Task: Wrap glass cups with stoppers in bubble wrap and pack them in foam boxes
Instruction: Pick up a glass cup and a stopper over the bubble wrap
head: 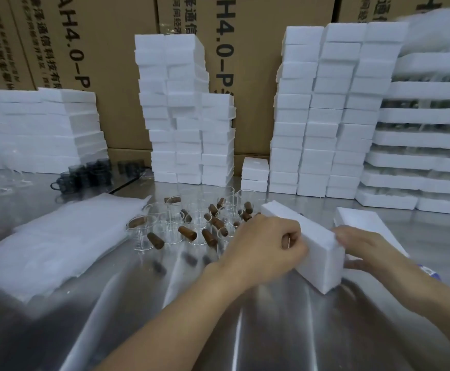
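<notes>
Both forearms reach in from 6 o'clock over the steel table [218,330] and meet at the foam box [317,245], which sits a little toward 4 o'clock of centre, tilted, its near corner down on the metal. The left hand [266,247] is bunched up tight, knuckles butted against the box's long side at its 9 o'clock. Whether those curled fingers pinch anything, I cannot tell. The right hand [365,250] grasps the box's near end from 3 o'clock, fingers draped over the top edge and thumb hooked under. A second foam piece [363,218] lies flat just beyond that hand, at 1 o'clock of the box.

At 10 o'clock of the left hand stands the cluster of glass cups [191,218], with brown stoppers [187,232] in and among them. Farther toward 9 o'clock lies the stack of bubble wrap [58,242]. Along the back, at 12 o'clock, rise towers of foam boxes [323,111] in front of cardboard cartons [98,49].
</notes>
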Demonstrator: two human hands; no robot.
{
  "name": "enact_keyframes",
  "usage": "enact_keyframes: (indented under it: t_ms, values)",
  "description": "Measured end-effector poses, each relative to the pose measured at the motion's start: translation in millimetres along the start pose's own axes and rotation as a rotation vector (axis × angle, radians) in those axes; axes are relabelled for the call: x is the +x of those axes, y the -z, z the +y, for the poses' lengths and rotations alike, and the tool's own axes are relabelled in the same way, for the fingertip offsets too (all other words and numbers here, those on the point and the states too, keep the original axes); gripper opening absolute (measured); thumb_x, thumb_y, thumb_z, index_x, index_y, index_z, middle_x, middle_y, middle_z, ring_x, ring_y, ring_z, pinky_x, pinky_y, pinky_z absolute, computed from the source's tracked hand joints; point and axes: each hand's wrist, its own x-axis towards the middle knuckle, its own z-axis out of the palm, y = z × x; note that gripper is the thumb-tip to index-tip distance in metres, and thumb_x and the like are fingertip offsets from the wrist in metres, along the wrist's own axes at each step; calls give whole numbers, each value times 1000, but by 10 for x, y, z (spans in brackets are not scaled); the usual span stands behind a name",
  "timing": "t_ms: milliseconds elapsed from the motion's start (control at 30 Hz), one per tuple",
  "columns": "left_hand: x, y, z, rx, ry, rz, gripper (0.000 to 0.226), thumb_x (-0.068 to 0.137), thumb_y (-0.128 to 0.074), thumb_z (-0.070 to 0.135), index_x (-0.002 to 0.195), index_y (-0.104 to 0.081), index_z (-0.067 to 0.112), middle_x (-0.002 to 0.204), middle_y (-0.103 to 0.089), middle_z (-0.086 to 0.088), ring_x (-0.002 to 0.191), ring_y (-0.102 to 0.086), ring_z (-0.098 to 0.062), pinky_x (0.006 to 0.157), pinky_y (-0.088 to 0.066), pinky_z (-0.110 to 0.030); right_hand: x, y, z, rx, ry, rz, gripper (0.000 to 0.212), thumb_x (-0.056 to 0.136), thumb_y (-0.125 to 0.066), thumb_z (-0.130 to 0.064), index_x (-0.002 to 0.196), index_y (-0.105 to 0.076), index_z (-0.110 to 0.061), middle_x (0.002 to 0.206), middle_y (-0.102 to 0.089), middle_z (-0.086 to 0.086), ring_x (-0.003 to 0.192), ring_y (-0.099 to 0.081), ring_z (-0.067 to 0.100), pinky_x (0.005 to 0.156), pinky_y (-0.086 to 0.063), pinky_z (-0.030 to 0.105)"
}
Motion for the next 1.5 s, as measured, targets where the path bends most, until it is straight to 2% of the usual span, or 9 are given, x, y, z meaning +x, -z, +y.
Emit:
enact_keyframes:
  t_ms: [233, 367, 567, 667, 800, 1067, 1200, 1300, 1500]
  values:
    - [30, 136, -42, -194, 21, 243, 27, 96, -64, 27, 71, -61, 15, 57, -48, 6, 58, -44, -11, 59, -42, -33, -128, -116, -116, -124, 17, 4, 26, 97, -64, -31, 93, -77, -9, 99, -75, 16, 96, -72, 24, 105, -52, 47]
    - [151, 408, -242, -329, 132, 449, 28, 99, -64, 26, 73, -66, 16, 56, -53, 3, 54, -43, -6, 54, -35, -25, -207, -59, -234, -412, 91, 122, 21, 80, -56, -41, 88, -70, -27, 74, -63, 0, 62, -51, 7, 67, -39, 39]
    - [78, 683, -765, 474, 132, -62, 40, 92, -49, 76, 102, -68, 42, 105, -58, 19, 108, -48, -8, 83, -40, -35, -242, 104, -191, -645, 167, 159, 18, 82, -68, -23, 94, -68, -37, 103, -65, -25, 87, -60, -1, 73, -46, 26]
    - [57, 707, -864, 413, 251, -225, 71, 75, -46, 96, 118, -70, 45, 119, -59, 12, 122, -46, -14, 97, -48, -46, -225, 157, -90, -820, 151, 25, 34, 81, -70, -7, 85, -66, -41, 113, -62, -32, 113, -54, -8, 87, -39, 13]
    - [55, 718, -873, 443, 333, -399, 117, 40, -48, 115, 129, -69, 42, 128, -58, 4, 128, -50, -25, 105, -51, -54, -243, 84, -87, -904, 96, -66, 18, 70, -56, -37, 85, -62, -43, 111, -61, -30, 112, -53, -6, 95, -45, 30]
    - [99, 633, -663, 418, 156, -137, 57, 63, -71, 87, 92, -64, 38, 102, -55, 19, 106, -48, -14, 82, -35, -36, -255, -30, -91, -887, 165, -91, 22, 70, -51, -42, 89, -62, -42, 114, -57, -32, 117, -49, -5, 101, -43, 33]
    - [116, 535, -437, 178, 68, 11, 57, 71, -76, 83, 113, -62, 48, 133, -45, 27, 125, -45, -3, 87, -36, -19, -267, -139, -80, -870, 280, 2, 27, 78, -47, -51, 100, -61, -45, 117, -58, -30, 118, -50, -3, 102, -43, 34]
    - [92, 436, -285, 210, -140, 48, 63, 76, -87, 61, 131, -61, 44, 152, -31, 22, 139, -39, -7, 98, -48, -30, -256, -231, -57, -819, 393, 134, 42, 91, -51, -49, 132, -49, -55, 132, -50, -35, 125, -46, -10, 99, -38, 21]
    - [47, 270, -17, 352, -350, -119, 70, 84, -83, 16, 141, -53, 42, 172, -21, 11, 135, -56, -11, 78, -56, -30, -183, -301, -33, -790, 526, 263, 88, 97, -65, -25, 159, -14, -60, 166, -12, -36, 140, -15, -28, 98, -31, 16]
